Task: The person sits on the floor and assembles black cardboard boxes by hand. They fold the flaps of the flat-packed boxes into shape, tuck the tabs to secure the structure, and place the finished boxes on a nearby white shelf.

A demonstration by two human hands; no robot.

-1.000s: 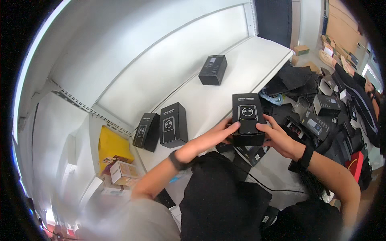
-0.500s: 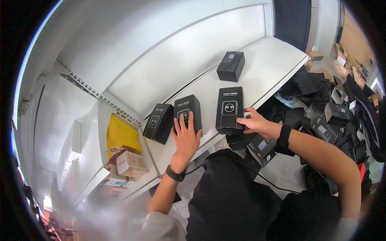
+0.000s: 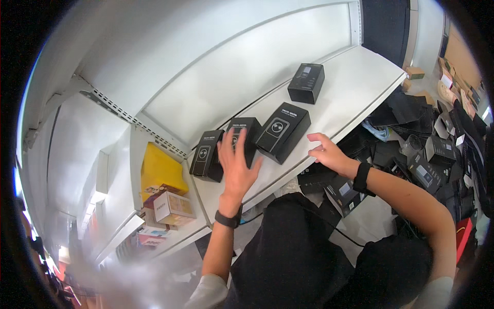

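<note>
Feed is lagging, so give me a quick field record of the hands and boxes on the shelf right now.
left hand: open, flat on middle box
right hand: open, at shelf edge, just off right box
left box: beside middle box
far box: alone, further along the shelf
row: three black boxes side by side

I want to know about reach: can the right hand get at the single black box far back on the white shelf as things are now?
Probably yes. The right hand is open and holds nothing, and bare shelf lies between it and the far black box. The nearer box lies to its left, not across that path.
</note>
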